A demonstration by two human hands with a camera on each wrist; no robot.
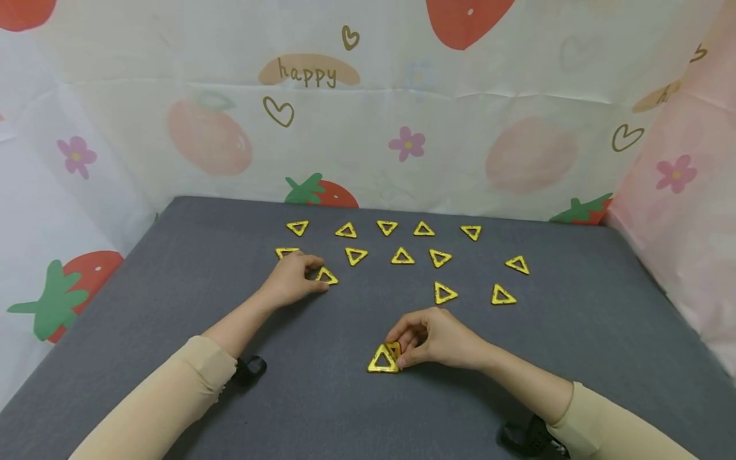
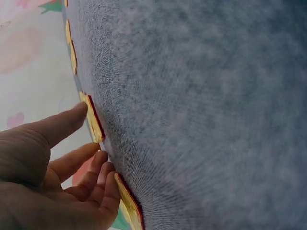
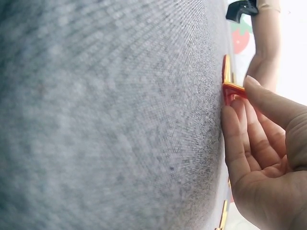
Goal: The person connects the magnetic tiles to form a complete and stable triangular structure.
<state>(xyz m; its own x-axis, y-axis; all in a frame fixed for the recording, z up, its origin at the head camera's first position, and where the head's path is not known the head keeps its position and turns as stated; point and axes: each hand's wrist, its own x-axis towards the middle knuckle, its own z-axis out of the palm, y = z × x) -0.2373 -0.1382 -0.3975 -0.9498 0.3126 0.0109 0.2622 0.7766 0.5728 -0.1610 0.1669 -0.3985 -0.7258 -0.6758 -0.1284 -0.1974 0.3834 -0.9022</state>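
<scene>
In the head view my left hand (image 1: 292,278) reaches to a flat yellow magnetic triangle tile (image 1: 327,276), pinching it between thumb and index finger. The left wrist view shows the thumb and index finger at opposite ends of that tile (image 2: 94,120), which has a red underside. Nearer the front, my right hand (image 1: 439,338) holds another triangle tile (image 1: 395,347) tilted up, its red face showing in the right wrist view (image 3: 234,90). It meets the edge of a yellow triangle tile (image 1: 382,360) lying flat on the table.
Several yellow triangle tiles lie spread in loose rows across the back of the grey table (image 1: 345,409), such as one (image 1: 402,256) in the middle and one (image 1: 503,295) to the right. Behind hangs a printed curtain (image 1: 345,140). Each wrist wears a black camera strap (image 1: 250,369).
</scene>
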